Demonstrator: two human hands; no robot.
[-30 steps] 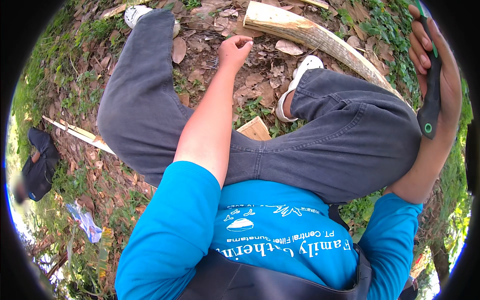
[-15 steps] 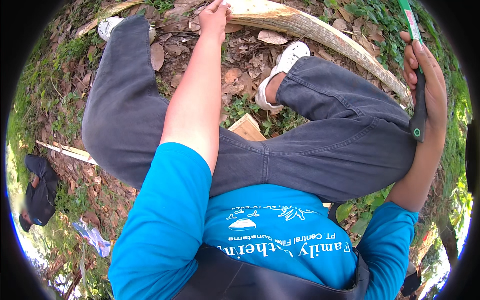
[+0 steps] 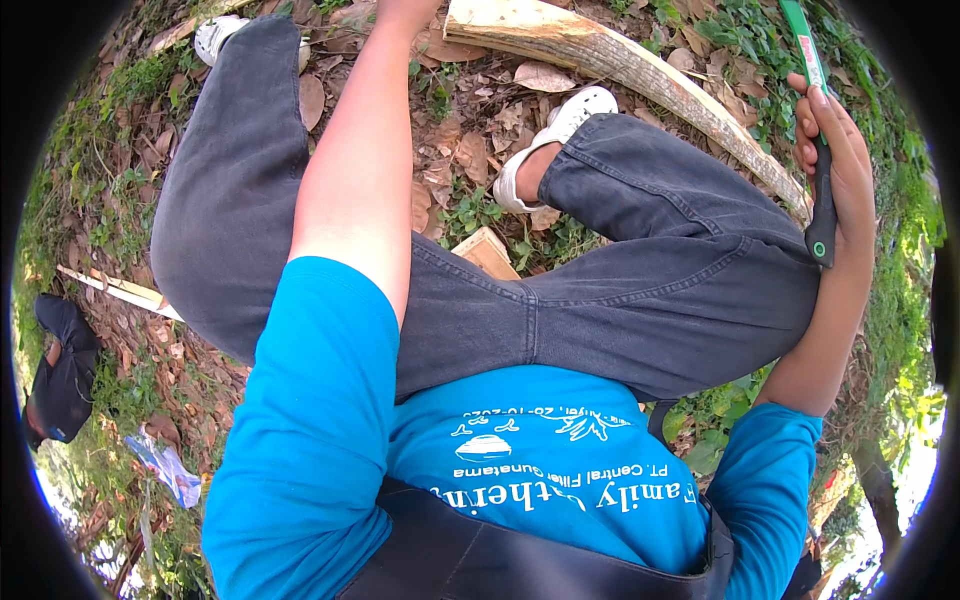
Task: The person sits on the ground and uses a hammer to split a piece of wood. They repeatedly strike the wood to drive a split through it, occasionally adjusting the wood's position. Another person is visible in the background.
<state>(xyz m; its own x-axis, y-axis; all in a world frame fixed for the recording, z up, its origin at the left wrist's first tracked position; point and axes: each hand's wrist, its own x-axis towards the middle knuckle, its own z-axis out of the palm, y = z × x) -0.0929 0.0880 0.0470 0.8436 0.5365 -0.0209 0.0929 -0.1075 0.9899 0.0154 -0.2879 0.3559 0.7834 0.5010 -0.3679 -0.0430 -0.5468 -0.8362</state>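
My left arm reaches to the top edge, where only part of my left hand (image 3: 405,10) shows; its fingers are out of view. Just to its right is the pale cut end of a long split log (image 3: 620,60), with rough bark along its outer side. My right hand (image 3: 840,140) is closed round a long green tool with a black handle (image 3: 822,200), held upright at the far right. The tool's upper end runs out of the picture, so its exact kind is hidden. The handle's butt rests by my wrist.
A small wooden block (image 3: 486,253) lies between my legs. White clogs (image 3: 560,140) are on my feet, among dry leaves and weeds. At the left are a pale wood strip (image 3: 120,292), a plastic wrapper (image 3: 165,470) and a person in dark clothes (image 3: 62,370).
My left hand has come off the log's end and moved up and left, mostly out of view. My right hand still grips the tool, slightly further left in the picture.
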